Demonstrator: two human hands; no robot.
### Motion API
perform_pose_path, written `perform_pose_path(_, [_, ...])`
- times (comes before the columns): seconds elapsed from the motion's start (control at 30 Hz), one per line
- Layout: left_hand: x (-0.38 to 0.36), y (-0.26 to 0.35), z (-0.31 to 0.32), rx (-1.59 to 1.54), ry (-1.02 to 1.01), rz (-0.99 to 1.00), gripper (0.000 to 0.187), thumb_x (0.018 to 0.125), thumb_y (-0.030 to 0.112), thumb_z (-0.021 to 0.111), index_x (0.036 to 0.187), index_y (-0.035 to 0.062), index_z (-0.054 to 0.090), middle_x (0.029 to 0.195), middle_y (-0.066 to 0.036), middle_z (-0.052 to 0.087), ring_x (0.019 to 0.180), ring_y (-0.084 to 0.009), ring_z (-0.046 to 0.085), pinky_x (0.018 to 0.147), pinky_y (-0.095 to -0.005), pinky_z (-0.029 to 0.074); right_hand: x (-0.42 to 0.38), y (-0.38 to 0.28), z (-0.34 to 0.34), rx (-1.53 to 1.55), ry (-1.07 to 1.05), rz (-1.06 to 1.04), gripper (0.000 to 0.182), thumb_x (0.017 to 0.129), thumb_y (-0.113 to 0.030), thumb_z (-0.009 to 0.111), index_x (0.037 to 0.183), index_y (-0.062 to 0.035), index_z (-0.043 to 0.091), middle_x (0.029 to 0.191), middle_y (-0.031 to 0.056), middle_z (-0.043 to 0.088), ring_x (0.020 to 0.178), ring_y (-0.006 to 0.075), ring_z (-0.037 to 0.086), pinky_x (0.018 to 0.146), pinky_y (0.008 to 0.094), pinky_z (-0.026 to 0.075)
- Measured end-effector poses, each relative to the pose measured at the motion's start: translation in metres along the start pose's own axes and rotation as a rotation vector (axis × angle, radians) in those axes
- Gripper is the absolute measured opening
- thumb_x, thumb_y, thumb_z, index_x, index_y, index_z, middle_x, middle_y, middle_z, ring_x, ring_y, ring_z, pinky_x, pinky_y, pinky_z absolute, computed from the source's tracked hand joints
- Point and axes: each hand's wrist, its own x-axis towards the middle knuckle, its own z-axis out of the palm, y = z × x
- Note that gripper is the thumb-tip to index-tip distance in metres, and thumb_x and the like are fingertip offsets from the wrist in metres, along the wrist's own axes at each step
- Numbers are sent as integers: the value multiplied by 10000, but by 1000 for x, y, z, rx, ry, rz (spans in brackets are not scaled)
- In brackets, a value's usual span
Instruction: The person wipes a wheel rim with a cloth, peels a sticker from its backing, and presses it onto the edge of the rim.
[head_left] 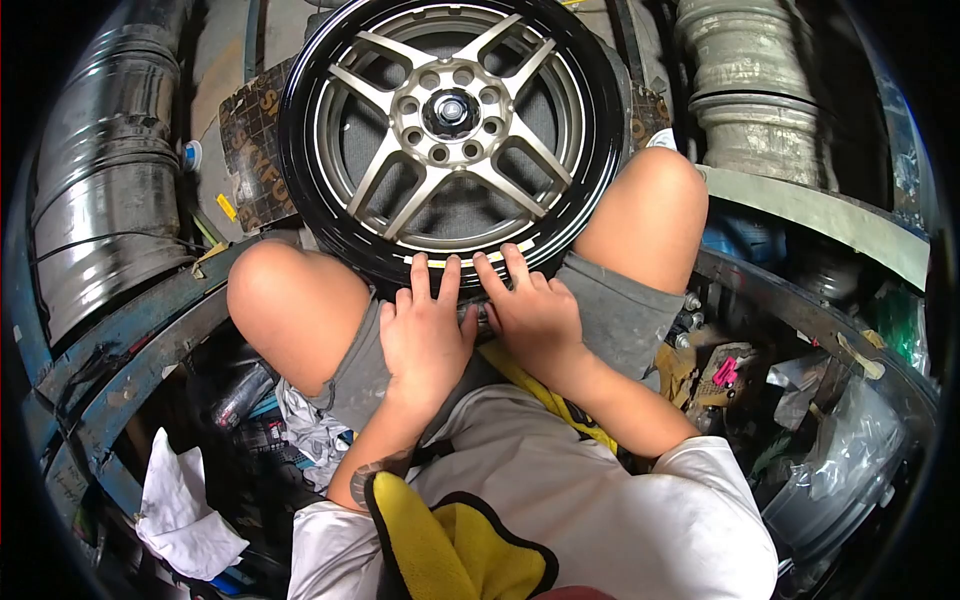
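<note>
An alloy wheel (445, 165) with bronze-grey split spokes and a glossy black outer lip lies face up before my knees. Along its near lip runs a short pale strip (487, 259). My left hand (427, 335) lies over the near edge, index and middle fingers stretched out with their tips at the strip. Beside it, my right hand (535, 318) reaches the same stretch of lip, two fingers extended and apart. Both thumbs point inward below the lip, close together. A yellow cloth with black edging (460, 545) hangs at my chest.
Stacked metal wheel barrels (110, 180) stand at the left, more dull barrels (750, 90) at the right. A blue metal frame (130, 385) surrounds my seat. Printed cardboard (255, 145) lies under the wheel. White cloth (185, 505) and clear plastic (850, 440) sit low on either side.
</note>
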Motion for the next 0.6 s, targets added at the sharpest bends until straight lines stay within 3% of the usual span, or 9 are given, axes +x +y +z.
perform_pose_path(0.3, [0, 0, 2, 18, -21, -19, 641, 862, 375, 674, 1444, 186, 485, 1448, -189, 469, 1073, -315, 607, 926, -461, 465, 3, 1, -3, 49, -70, 11, 621, 753, -282, 758, 1336, -183, 568, 1298, 151, 593, 845, 243, 681, 710, 346, 540])
perform_pose_path(0.37, [-1, -2, 8, 50, 0, -5, 674, 844, 413, 684, 1446, 192, 475, 1452, -160, 466, 1024, -296, 612, 927, -472, 472, 3, 1, 0, 58, -76, 22, 610, 763, -286, 751, 1336, -187, 568, 1314, 150, 580, 854, 247, 682, 722, 351, 545])
perform_pose_path(0.47, [-1, -2, 9, 52, 1, -15, 672, 848, 419, 679, 1452, 210, 471, 1456, -159, 464, 1023, -298, 613, 930, -474, 470, 4, 2, 1, 17, -75, 16, 603, 751, -323, 749, 1318, -212, 576, 1317, 122, 595, 822, 190, 681, 700, 327, 536])
perform_pose_path(0.6, [-1, -2, 5, 21, -19, -9, 644, 857, 382, 681, 1447, 230, 475, 1449, -178, 458, 1038, -306, 615, 924, -491, 464, 5, 3, -1, 37, -93, 19, 588, 775, -305, 740, 1327, -202, 567, 1321, 137, 579, 854, 223, 685, 725, 345, 544])
